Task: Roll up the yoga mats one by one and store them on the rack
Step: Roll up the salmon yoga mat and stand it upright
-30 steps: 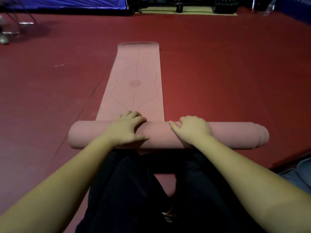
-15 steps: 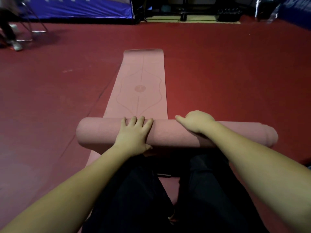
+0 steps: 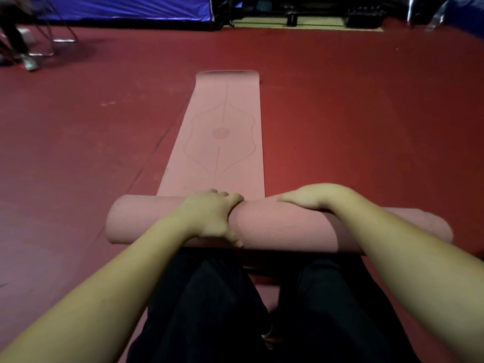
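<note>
A pink yoga mat is partly rolled. Its thick roll (image 3: 288, 227) lies crosswise on the red floor just beyond my knees. The flat part (image 3: 222, 142), printed with a line pattern, stretches away from me. My left hand (image 3: 209, 218) grips the roll left of centre, with the fingers curled over the top and the thumb on the near side. My right hand (image 3: 314, 197) lies over the top of the roll right of centre. Its fingers wrap down the far side, where their tips are hidden. No rack is in view.
Red floor (image 3: 366, 113) spreads on all sides. A blue wall or tent (image 3: 117, 6) and metal chair legs with a person's feet (image 3: 26, 56) are at the back left. Dark equipment (image 3: 364, 14) stands at the back right. My legs in black trousers (image 3: 209, 310) are below the roll.
The roll has turned a little further onto the flat part. My left hand went from flat fingers on top to a grip. My right hand slid further over the top.
</note>
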Demonstrator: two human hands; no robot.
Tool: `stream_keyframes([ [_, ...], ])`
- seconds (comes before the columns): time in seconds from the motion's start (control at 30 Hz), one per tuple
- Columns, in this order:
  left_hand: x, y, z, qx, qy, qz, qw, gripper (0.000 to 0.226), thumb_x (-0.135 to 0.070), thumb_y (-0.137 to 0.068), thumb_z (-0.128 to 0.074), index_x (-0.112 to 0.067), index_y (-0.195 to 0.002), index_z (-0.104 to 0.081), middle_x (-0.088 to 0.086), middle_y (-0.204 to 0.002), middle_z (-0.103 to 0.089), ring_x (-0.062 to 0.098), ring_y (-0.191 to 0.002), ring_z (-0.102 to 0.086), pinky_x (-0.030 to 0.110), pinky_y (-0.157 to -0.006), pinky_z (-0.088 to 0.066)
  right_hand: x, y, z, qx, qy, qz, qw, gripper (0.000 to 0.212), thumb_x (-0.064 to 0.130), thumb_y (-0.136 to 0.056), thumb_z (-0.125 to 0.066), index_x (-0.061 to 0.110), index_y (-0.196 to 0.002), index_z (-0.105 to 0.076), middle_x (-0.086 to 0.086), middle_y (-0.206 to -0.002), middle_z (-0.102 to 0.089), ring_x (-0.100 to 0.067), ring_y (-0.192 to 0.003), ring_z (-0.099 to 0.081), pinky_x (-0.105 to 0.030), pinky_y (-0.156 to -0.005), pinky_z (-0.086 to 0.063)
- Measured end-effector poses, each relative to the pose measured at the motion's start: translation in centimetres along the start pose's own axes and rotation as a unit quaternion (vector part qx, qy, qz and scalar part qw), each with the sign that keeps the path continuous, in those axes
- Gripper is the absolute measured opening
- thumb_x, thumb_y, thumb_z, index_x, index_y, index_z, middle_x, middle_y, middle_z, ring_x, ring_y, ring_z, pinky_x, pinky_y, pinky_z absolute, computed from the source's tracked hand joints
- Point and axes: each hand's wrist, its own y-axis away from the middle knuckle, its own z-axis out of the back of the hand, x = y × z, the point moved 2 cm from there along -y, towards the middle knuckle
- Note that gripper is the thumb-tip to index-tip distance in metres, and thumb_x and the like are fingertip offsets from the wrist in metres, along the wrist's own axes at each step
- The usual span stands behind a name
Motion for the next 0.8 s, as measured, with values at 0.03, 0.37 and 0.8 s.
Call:
stream_keyframes([
  [0.03, 0.0, -0.4, 0.0, 0.018, 0.016, 0.003, 1.000, 0.096, -0.074, -0.053, -0.075, -0.032, -0.134, -0.043, 0.000, -0.121, -0.062, 0.025, -0.109, -0.055, 0.039, -0.088, -0.049, -0.3, -0.3, -0.3, -0.029, 0.001, 0.006, 1.000, 0.065, 0.063, -0.098, -0.033, 0.016, -0.138, -0.056, -0.009, -0.148, -0.048, -0.026, -0.133, -0.046, -0.034, -0.103, -0.033],
  [0.37, 2.7, -6.0, 1.4, 0.207, 0.254, 0.061, 0.943, 0.080, -0.044, -0.051, -0.089, -0.033, -0.123, -0.055, -0.004, -0.120, -0.062, 0.018, -0.108, -0.057, 0.034, -0.100, -0.045, 0.1, 1.2, -4.0, -0.338, 0.102, 0.038, 0.935, 0.057, 0.060, -0.098, -0.030, 0.016, -0.109, -0.065, -0.009, -0.113, -0.065, -0.031, -0.109, -0.055, -0.039, -0.090, -0.046],
  [0.8, 1.9, -2.3, -4.4, -0.237, -0.003, -0.003, 0.972, 0.088, -0.082, -0.072, -0.042, -0.022, -0.136, -0.056, 0.003, -0.127, -0.057, 0.029, -0.117, -0.051, 0.049, -0.100, -0.042, 0.4, -2.5, -1.6, -0.255, 0.105, 0.007, 0.961, 0.073, 0.062, -0.096, -0.019, 0.013, -0.117, -0.068, -0.015, -0.119, -0.067, -0.034, -0.111, -0.061, -0.039, -0.089, -0.047],
])
